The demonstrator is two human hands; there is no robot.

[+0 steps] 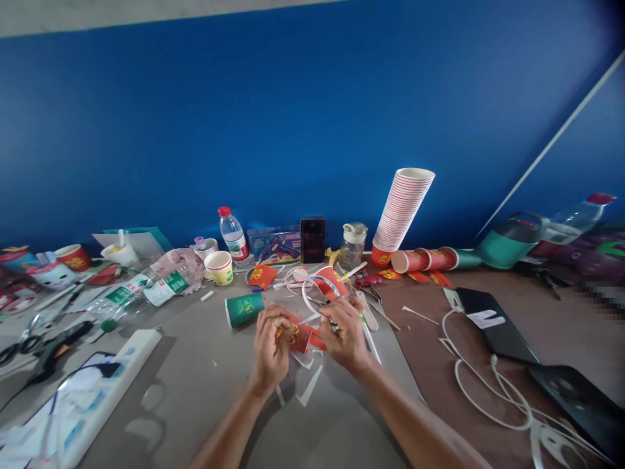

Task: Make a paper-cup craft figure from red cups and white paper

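Note:
My left hand [272,342] is closed, fingertips pinched against a cut red paper-cup piece [303,335] with gold print. Just to its right, my right hand [344,331] is also closed, its thumb and fingers on the end of a white curved strip [306,296] that loops up over the table. The fingers partly hide both pieces. A green paper cup [244,309] lies on its side left of my left hand. Below the hands are white paper scraps [309,385]. Behind my right hand sits another red cup piece [330,281].
A tall leaning stack of paper cups [404,207] stands at the back, beside cups lying in a row [432,261]. Bottles [233,238], a glass jar [352,246] and a yellow cup [219,268] line the wall. A power strip [114,391] and glue gun [53,352] lie left; cables [459,384] right.

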